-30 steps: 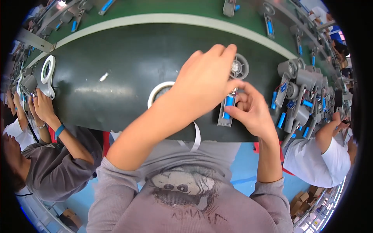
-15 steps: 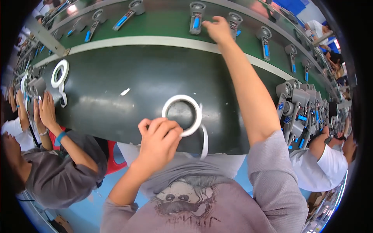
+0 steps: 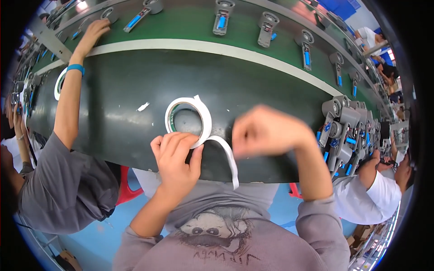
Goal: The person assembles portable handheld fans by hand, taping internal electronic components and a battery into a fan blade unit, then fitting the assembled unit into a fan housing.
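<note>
My left hand [image 3: 176, 157] grips the lower edge of a roll of white tape [image 3: 206, 118], which is tilted up over the dark worktop. A loose strip of tape [image 3: 229, 159] curls off the roll, to the right of my fingers, and hangs toward the table's front edge. My right hand [image 3: 271, 132] is in the air just right of that strip, smeared by motion. Its fingers look bent, but whether they hold anything is unclear. Beyond both hands, grey fan-shaped housings [image 3: 267, 30] with blue parts lie on the green belt.
A pile of grey housings [image 3: 348, 117] with blue parts stands on the right of the worktop [image 3: 122, 81]. On the left, a co-worker's hand [image 3: 92, 34] reaches to the green belt [image 3: 190, 22], past another tape roll [image 3: 58, 86]. A white rail [image 3: 181, 44] divides belt and worktop.
My right hand has come back from the belt to beside the tape strip. The tape roll has shifted left with my left hand. The co-worker's arm has reached onto the belt.
</note>
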The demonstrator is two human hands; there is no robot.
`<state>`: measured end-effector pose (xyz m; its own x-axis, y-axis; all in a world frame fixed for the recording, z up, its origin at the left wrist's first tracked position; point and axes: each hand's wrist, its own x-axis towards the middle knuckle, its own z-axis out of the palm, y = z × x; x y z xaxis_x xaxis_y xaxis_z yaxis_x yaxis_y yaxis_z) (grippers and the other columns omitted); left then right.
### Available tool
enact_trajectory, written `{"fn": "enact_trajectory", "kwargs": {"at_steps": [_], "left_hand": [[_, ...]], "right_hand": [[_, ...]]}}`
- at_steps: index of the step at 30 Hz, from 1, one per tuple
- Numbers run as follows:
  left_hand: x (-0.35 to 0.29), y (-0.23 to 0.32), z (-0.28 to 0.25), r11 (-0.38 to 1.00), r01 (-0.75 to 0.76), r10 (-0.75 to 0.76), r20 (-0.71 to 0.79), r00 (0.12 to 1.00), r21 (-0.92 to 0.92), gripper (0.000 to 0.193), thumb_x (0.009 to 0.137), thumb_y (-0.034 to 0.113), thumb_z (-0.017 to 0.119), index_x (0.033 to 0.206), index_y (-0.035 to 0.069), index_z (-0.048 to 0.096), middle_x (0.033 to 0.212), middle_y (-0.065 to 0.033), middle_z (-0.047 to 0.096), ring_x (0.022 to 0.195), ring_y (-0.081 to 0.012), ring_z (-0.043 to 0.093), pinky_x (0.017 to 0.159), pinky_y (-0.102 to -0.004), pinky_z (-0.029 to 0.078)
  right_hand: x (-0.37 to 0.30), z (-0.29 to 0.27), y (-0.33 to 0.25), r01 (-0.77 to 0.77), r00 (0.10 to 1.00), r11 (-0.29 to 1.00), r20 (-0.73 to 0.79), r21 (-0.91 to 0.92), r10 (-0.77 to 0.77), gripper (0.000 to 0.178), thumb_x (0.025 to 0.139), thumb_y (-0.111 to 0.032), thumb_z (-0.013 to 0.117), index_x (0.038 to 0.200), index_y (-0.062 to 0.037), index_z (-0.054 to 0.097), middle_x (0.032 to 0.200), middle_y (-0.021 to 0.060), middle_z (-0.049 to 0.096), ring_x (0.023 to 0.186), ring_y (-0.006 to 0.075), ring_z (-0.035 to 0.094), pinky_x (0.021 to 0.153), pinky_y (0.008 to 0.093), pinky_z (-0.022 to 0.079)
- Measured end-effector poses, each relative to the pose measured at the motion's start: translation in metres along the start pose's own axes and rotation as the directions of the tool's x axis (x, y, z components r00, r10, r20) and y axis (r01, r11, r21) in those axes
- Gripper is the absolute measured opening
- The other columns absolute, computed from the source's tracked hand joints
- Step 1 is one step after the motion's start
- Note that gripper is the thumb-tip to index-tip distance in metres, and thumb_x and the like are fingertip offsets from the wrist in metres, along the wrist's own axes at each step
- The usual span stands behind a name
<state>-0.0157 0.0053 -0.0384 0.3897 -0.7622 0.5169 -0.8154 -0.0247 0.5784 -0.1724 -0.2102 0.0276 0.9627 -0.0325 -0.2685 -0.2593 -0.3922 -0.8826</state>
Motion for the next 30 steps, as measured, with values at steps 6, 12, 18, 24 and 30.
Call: {"fn": "enact_trajectory", "kwargs": {"at_steps": [6,12,18,24,30], "left_hand": [[0.001,0.008,0.007,0.992,-0.050,0.043,0.063,0.997,0.114,0.017,0.083,0.007,0.077,0.099,0.007,0.070,0.098,-0.0059,0.071,0.098,-0.0252,0.065,0.094,-0.0415,0.038],[0.000,0.006,0.004,0.993,-0.031,0.027,0.040,0.999,0.111,0.017,0.081,0.007,0.077,0.097,0.006,0.070,0.096,-0.0076,0.070,0.097,-0.0279,0.065,0.094,-0.0411,0.041],[0.004,0.009,0.008,0.996,-0.056,0.054,0.036,0.998,0.075,0.018,0.082,0.007,0.078,0.098,0.006,0.070,0.097,-0.0072,0.071,0.097,-0.0266,0.066,0.092,-0.0403,0.043],[-0.008,0.002,0.003,0.994,-0.061,0.054,0.079,0.995,0.089,0.018,0.085,0.014,0.076,0.102,0.011,0.071,0.100,0.0001,0.070,0.098,-0.0201,0.064,0.092,-0.0395,0.041],[-0.015,0.011,0.008,0.987,-0.155,0.147,0.124,0.981,0.052,0.022,0.081,0.012,0.080,0.100,0.010,0.071,0.105,-0.0005,0.069,0.099,-0.0215,0.064,0.094,-0.0421,0.037]], "right_hand": [[0.077,-0.129,0.087,-0.648,0.185,0.726,-0.972,-0.229,-0.142,0.067,0.086,-0.052,0.074,0.126,0.0007,0.062,0.110,0.0221,0.070,0.119,0.0400,0.063,0.099,0.0498,0.052],[0.095,-0.160,0.114,-0.639,0.230,0.764,-0.970,-0.086,0.083,0.079,0.080,-0.051,0.074,0.138,-0.0006,0.057,0.120,0.0253,0.071,0.119,0.0421,0.066,0.099,0.0490,0.053],[0.061,-0.180,0.137,-0.531,0.427,0.825,-0.902,-0.195,0.062,0.066,0.082,-0.046,0.071,0.132,-0.0031,0.065,0.131,0.0242,0.070,0.126,0.0402,0.065,0.106,0.0460,0.050],[0.027,-0.094,0.060,-0.153,0.521,0.986,-0.842,0.067,0.138,0.034,0.090,-0.022,0.066,0.118,-0.0041,0.065,0.079,-0.0028,0.053,0.061,0.0063,0.045,0.056,0.0257,0.037],[-0.056,0.017,0.052,-0.063,0.495,0.992,-0.860,0.106,0.123,0.031,0.088,-0.010,0.068,0.119,-0.0030,0.064,0.081,-0.0050,0.053,0.062,0.0033,0.045,0.054,0.0219,0.034]]}}
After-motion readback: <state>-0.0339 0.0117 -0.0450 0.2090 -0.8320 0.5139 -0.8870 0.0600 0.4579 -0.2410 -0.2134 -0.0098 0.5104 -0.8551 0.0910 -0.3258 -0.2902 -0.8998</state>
